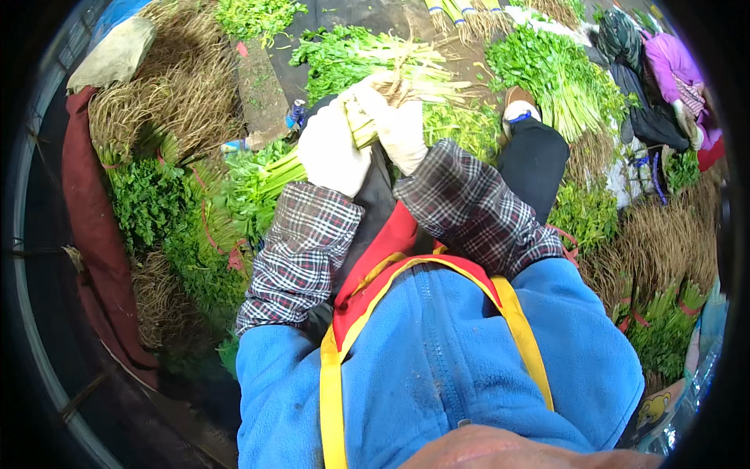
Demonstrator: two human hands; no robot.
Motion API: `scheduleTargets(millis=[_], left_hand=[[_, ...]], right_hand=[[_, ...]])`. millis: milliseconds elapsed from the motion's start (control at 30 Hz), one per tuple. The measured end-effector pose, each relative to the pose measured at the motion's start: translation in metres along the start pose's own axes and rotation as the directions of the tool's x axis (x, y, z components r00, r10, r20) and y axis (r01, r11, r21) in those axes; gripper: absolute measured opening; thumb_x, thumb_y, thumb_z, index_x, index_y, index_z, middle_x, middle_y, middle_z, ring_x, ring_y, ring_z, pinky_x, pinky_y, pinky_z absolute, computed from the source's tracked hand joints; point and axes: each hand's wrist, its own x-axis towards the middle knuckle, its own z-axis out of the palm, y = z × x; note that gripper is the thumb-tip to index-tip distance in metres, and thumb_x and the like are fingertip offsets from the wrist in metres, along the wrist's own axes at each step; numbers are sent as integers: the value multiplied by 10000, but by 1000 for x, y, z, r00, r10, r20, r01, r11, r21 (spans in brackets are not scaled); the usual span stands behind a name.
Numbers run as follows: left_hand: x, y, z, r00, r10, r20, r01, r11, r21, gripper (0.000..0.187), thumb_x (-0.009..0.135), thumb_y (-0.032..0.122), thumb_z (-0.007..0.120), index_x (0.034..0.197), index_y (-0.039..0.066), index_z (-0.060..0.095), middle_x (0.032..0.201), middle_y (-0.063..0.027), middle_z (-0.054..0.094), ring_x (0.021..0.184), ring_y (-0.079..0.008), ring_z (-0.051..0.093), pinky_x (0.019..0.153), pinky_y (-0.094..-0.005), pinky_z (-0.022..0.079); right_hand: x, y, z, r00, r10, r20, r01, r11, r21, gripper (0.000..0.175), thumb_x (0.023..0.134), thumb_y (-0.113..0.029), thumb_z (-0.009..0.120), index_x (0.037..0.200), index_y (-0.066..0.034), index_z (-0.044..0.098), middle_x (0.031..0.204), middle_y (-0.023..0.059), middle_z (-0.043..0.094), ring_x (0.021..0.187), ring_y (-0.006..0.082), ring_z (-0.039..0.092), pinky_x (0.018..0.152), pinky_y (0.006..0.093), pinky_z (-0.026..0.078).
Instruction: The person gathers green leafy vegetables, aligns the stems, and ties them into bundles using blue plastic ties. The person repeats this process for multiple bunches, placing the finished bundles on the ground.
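Note:
My left hand (334, 152), in a white glove, is closed around a bunch of celery-like greens (362, 124). Leafy tops of pale green stalks (275, 176) stick out on the left, beyond that glove. My right hand (394, 126), also gloved in white, grips the upper end of the bunch; glare hides its exact finger positions. Just beyond the hands lies a pile of loose stalks (369, 55) with leaves to the left and stringy roots (404, 73) close to the right glove.
Tied bundles with long brown roots (170, 76) are stacked at left beside a dark red cloth (96, 234). More greens (556, 76) lie beyond my shoe (520, 105). Taped bundles (463, 14) rest at the top. A person in purple (674, 64) crouches at right.

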Motion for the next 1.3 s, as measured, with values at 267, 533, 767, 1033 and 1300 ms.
scheduleTargets(millis=[267,533,767,1033,1300], left_hand=[[-3,-13,-2,984,97,-147,-108,992,-70,451,677,141,776,1092,49,625,924,-148,647,838,-343,639,746,-418,526],[-4,-20,1,982,52,-183,-51,999,13,549,677,67,776,1191,-7,599,984,-143,644,863,-306,649,781,-379,544],[6,-17,-3,995,-97,13,97,995,-11,649,749,321,800,1244,-28,567,1092,-187,610,945,-336,635,853,-414,523],[12,-15,1,985,-169,27,171,982,-81,512,760,156,730,1212,-38,586,1127,-195,634,1013,-335,638,927,-403,498],[16,-17,-3,989,-125,-73,124,992,-27,554,668,121,759,1173,-44,603,964,-162,639,882,-303,649,777,-346,538]], right_hand=[[-19,11,14,998,42,-42,-40,997,69,93,875,-13,685,960,-2,648,878,35,688,782,115,657,718,270,546],[135,-88,-283,876,465,131,130,34,-991,450,889,-233,702,1302,-83,603,1147,128,690,1039,225,663,963,355,502],[141,2,-477,449,694,-563,187,-689,-700,451,788,-353,757,1159,-103,703,1121,124,700,1061,281,648,933,371,500],[150,25,-460,503,675,-539,117,-671,-732,345,749,-200,753,1069,-72,734,1102,128,708,1053,261,662,906,359,514],[139,-30,-298,771,605,200,-82,406,-910,160,796,-60,735,945,-15,699,800,44,682,743,107,587,708,295,489]])
